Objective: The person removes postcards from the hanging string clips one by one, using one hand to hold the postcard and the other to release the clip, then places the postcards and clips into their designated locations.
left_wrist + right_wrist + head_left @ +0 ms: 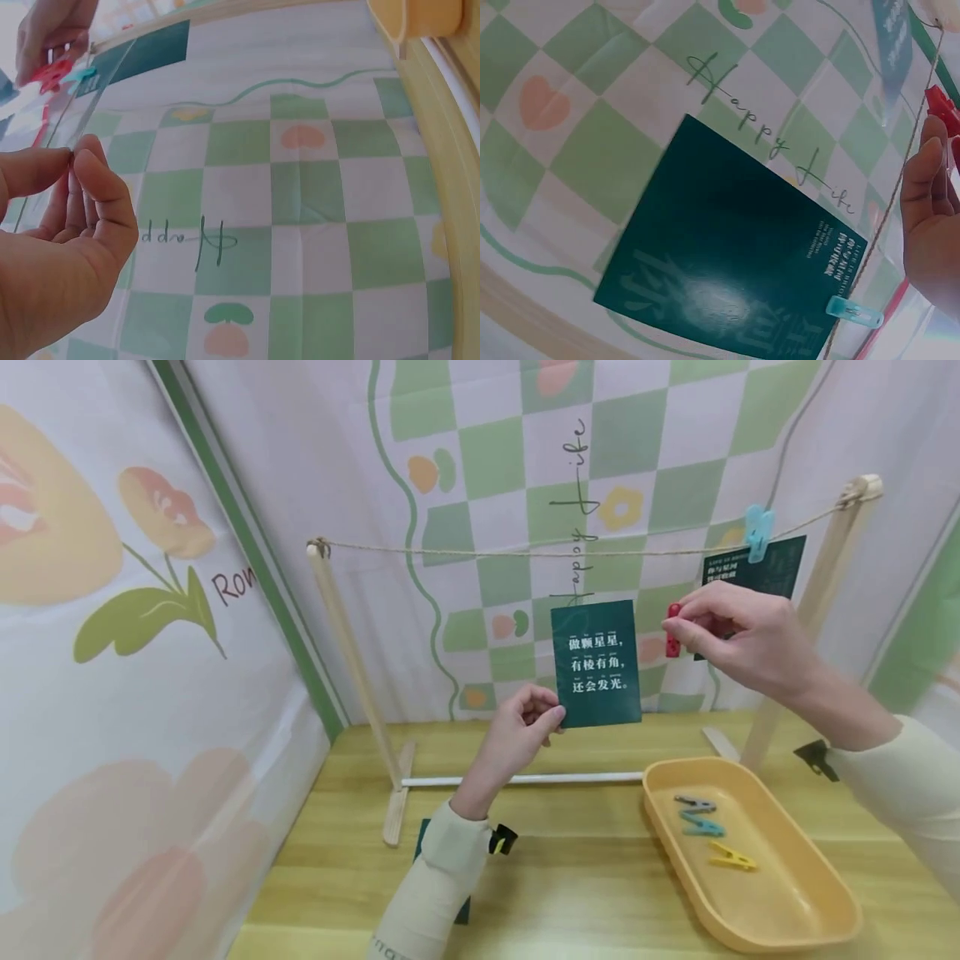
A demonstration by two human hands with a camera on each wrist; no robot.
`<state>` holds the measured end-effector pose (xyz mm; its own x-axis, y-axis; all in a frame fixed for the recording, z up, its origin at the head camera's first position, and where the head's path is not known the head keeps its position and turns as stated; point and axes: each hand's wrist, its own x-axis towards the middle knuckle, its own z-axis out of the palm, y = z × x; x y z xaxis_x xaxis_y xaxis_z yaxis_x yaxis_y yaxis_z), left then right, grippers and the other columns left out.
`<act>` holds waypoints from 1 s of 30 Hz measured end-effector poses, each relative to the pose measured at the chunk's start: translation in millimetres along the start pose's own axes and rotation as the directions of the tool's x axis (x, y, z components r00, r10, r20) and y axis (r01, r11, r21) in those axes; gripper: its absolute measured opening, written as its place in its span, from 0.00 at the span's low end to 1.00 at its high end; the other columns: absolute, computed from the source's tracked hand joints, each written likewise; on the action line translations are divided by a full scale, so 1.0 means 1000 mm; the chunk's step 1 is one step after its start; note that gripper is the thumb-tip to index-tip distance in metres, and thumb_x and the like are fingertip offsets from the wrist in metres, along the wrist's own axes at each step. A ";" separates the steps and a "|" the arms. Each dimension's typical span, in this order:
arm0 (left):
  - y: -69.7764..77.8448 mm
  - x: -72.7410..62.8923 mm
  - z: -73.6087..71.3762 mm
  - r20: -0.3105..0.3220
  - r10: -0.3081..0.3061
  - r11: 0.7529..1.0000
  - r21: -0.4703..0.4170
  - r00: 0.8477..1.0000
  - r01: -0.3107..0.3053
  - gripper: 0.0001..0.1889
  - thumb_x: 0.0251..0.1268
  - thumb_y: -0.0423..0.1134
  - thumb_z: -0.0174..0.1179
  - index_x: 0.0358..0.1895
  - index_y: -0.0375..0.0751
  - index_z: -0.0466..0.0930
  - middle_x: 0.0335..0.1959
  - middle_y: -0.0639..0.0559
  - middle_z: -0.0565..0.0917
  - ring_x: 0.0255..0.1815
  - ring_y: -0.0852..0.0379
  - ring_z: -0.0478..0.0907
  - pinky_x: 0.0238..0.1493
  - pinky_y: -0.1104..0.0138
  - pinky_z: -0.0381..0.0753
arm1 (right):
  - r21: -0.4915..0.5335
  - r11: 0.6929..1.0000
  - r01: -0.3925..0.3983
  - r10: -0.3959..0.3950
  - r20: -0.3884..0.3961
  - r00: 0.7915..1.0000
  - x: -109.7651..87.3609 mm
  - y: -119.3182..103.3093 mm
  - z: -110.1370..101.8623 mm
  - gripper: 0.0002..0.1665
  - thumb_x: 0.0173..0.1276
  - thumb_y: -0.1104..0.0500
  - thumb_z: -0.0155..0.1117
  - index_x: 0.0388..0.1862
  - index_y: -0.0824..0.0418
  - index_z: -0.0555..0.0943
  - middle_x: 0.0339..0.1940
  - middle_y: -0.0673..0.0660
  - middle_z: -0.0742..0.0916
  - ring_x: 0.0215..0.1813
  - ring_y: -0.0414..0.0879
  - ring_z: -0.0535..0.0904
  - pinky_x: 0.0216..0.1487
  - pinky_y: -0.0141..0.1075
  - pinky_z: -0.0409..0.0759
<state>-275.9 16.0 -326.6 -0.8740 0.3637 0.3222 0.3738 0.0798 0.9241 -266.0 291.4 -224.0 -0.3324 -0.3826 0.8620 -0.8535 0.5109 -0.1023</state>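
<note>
My left hand (517, 727) pinches a dark green card (600, 702) with white Chinese lettering by its lower left corner, thumb in front. The card is upright, below the twine (480, 553); the left wrist view has it nearly edge-on. To its right, my right hand (757, 635) holds a red clothespin (673, 631) between thumb and fingers, apart from the card. Behind that hand another green card (727, 240) hangs from the twine by a light blue clothespin (759, 532). The right hand hides part of it in the head view.
Wooden posts (352, 668) carry the twine, with a white rod (577, 778) low between them. A yellow tray (780, 902) at right holds grey, blue and yellow clothespins. Under my left forearm lies another dark green card (463, 912). A checkered cloth backdrop (491, 460) hangs behind.
</note>
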 end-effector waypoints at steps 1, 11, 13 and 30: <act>0.000 -0.001 -0.002 0.004 -0.002 1.000 0.005 1.000 0.002 0.08 0.71 0.36 0.58 0.46 0.36 0.76 0.36 0.40 0.81 0.30 0.62 0.79 0.29 0.71 0.78 | 0.001 1.000 -0.008 0.008 0.010 1.000 -0.003 0.001 -0.001 0.13 0.47 0.79 0.72 0.30 0.68 0.84 0.28 0.54 0.84 0.28 0.28 0.71 0.31 0.15 0.70; -0.006 -0.016 -0.022 0.031 -0.017 0.998 0.056 0.999 0.015 0.07 0.72 0.38 0.58 0.44 0.38 0.77 0.37 0.40 0.82 0.31 0.61 0.80 0.33 0.69 0.82 | -0.046 0.998 -0.044 0.047 0.079 0.996 -0.033 0.003 0.000 0.17 0.46 0.76 0.75 0.34 0.62 0.85 0.27 0.47 0.83 0.27 0.28 0.69 0.28 0.17 0.68; -0.008 -0.020 -0.025 0.032 -0.028 0.998 0.061 0.999 0.026 0.07 0.71 0.38 0.58 0.44 0.38 0.77 0.37 0.41 0.83 0.31 0.61 0.80 0.33 0.68 0.83 | -0.069 0.997 -0.029 0.036 0.105 0.994 -0.041 0.002 0.000 0.15 0.48 0.73 0.76 0.34 0.60 0.85 0.26 0.45 0.82 0.26 0.28 0.68 0.28 0.17 0.68; -0.015 -0.047 -0.052 0.038 -0.071 0.990 0.127 0.997 0.065 0.06 0.70 0.38 0.59 0.44 0.39 0.77 0.36 0.42 0.84 0.33 0.53 0.83 0.35 0.64 0.85 | -0.076 0.995 -0.069 0.087 0.263 0.961 -0.098 0.004 0.006 0.24 0.46 0.73 0.75 0.38 0.50 0.81 0.27 0.35 0.80 0.25 0.26 0.71 0.27 0.18 0.71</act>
<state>-256.5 -50.9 -344.5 -0.8857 0.3926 0.2478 0.3522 0.2205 0.9096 -239.2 326.0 -311.9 -0.4993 -0.5255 0.6889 -0.7953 0.5934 -0.1237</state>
